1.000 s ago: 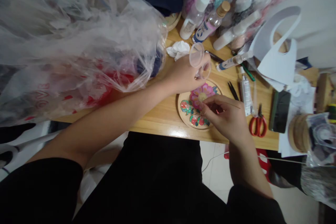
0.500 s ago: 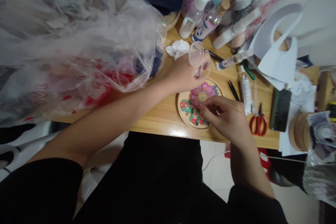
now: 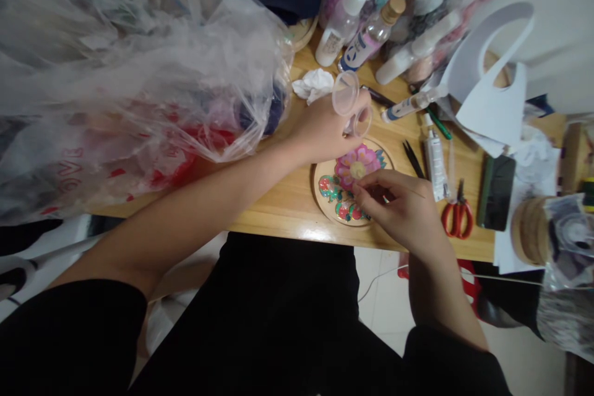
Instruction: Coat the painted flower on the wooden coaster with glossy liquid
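A round wooden disc [image 3: 325, 205] lies near the table's front edge, painted with a pink flower [image 3: 356, 162] and smaller red and green shapes. My left hand [image 3: 325, 130] is closed around a small clear plastic container with its lid flipped up [image 3: 347, 94], held just above the disc's far edge. My right hand [image 3: 399, 207] rests on the disc's right side, fingers pinched together at the pink flower's lower edge; what they pinch is too small to make out.
A big crumpled clear plastic bag [image 3: 139, 74] fills the left of the wooden table [image 3: 278, 204]. Bottles [image 3: 362, 31] stand at the back. Tweezers [image 3: 412, 159], a glue tube [image 3: 435, 158], red scissors [image 3: 457, 213], a dark phone [image 3: 499, 192] and a white foam cutout [image 3: 487, 93] lie to the right.
Hardly anything differs: my right hand's pinched fingers shifted slightly on the disc, and my left hand kept holding the clear container in place.
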A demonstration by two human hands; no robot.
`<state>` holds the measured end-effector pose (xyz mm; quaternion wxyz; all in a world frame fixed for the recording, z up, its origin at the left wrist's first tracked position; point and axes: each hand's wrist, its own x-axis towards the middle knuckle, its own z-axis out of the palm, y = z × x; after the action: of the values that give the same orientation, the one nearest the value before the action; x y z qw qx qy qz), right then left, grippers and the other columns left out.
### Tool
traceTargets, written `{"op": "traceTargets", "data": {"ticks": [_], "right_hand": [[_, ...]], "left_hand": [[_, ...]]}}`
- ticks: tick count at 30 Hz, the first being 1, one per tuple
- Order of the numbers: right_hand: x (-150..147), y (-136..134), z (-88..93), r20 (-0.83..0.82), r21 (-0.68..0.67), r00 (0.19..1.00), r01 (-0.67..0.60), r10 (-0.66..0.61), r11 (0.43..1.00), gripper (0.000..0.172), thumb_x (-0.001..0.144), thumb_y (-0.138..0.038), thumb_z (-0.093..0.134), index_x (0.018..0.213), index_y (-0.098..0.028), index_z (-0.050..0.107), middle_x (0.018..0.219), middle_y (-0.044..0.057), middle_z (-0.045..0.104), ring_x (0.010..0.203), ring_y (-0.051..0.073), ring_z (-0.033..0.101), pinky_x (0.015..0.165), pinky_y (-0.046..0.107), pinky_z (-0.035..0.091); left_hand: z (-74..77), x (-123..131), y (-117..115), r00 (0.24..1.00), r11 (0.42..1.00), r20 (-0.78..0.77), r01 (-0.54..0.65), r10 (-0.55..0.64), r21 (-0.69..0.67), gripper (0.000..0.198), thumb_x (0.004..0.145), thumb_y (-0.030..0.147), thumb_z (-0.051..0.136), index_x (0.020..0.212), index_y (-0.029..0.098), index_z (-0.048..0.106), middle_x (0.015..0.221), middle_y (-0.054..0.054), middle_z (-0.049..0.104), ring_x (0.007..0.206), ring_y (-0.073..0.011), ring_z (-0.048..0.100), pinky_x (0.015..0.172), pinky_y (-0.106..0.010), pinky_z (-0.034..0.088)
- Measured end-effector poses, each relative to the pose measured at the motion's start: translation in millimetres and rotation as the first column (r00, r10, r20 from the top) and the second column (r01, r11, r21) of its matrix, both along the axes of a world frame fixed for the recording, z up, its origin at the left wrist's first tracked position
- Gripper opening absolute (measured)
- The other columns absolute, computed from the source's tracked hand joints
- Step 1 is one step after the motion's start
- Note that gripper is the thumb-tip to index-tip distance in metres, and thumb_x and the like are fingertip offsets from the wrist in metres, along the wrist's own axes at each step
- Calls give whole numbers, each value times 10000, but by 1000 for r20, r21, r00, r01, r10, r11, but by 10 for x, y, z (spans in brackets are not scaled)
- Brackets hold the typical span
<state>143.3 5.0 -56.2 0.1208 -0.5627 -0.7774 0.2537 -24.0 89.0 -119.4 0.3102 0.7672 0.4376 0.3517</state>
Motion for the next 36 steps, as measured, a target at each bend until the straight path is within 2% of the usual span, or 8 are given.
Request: {"op": "traceTargets", "data": {"ticks": [15, 18, 21, 25, 28, 32, 34, 36], "right_hand": [[23, -13, 0, -52, 20, 999, 11, -10, 1000, 173, 817, -295, 638, 694, -181, 675, 567, 4, 646, 452, 87, 490, 460, 236, 355], [72, -20, -1, -167, 5, 984, 59, -57, 998, 153, 819, -287, 650, 712, -182, 682, 638, 17, 686, 496, 96, 530, 468, 238, 383], [142, 22, -6, -331, -25, 928, 170, -169, 985, 151, 791, -314, 690, 716, -183, 686, 632, 18, 679, 523, 111, 565, 460, 237, 403], [201, 205, 18, -492, -89, 828, 261, -270, 961, 282, 730, -454, 746, 671, -192, 662, 574, 1, 627, 468, 98, 506, 419, 239, 368], [169, 435, 64, -535, -98, 811, 221, -239, 970, 307, 730, -484, 730, 671, -195, 645, 549, -19, 574, 460, 81, 452, 424, 237, 338], [50, 719, 82, -549, -74, 829, 79, -107, 994, 287, 739, -448, 718, 676, -184, 623, 546, -36, 535, 495, 77, 441, 466, 229, 346], [0, 785, 51, -523, -58, 851, 25, -51, 998, 255, 773, -412, 691, 687, -183, 621, 556, -34, 539, 513, 80, 450, 483, 226, 348], [-22, 792, 2, -487, -8, 873, 22, -23, 1000, 212, 800, -362, 671, 703, -179, 625, 586, -27, 557, 546, 85, 471, 506, 223, 353]], "left_hand": [[40, -21, -12, 999, 1000, -47, -6, 5, -4, 156, 749, 150, 604, 895, 185, 561, 887, -30, 614, 840, -167, 578, 756, -306, 428], [35, -19, -7, 999, 1000, -51, -7, 8, 8, 156, 742, 155, 605, 890, 181, 562, 896, -32, 624, 834, -163, 578, 753, -302, 423], [43, -20, -6, 998, 1000, -65, -15, 15, -9, 157, 723, 149, 610, 871, 177, 564, 899, -31, 636, 821, -158, 578, 742, -296, 420], [50, -22, -8, 998, 1000, -56, -29, 29, 1, 152, 697, 114, 595, 829, 176, 552, 860, -17, 634, 807, -149, 574, 725, -282, 423], [41, -24, -6, 998, 999, -47, -32, 33, 26, 147, 693, 98, 582, 809, 181, 547, 832, 1, 631, 777, -131, 565, 712, -262, 430], [6, -27, 7, 997, 997, -43, -54, 57, 55, 206, 668, 109, 611, 846, 190, 547, 846, 8, 635, 771, -131, 574, 702, -257, 447], [-14, -28, 12, 997, 996, -47, -63, 67, 65, 214, 671, 125, 617, 856, 196, 538, 855, 4, 634, 789, -143, 586, 711, -271, 459], [-28, -29, 11, 996, 995, -58, -60, 65, 76, 197, 688, 142, 614, 856, 204, 530, 849, 3, 632, 786, -150, 590, 710, -283, 467]]}}
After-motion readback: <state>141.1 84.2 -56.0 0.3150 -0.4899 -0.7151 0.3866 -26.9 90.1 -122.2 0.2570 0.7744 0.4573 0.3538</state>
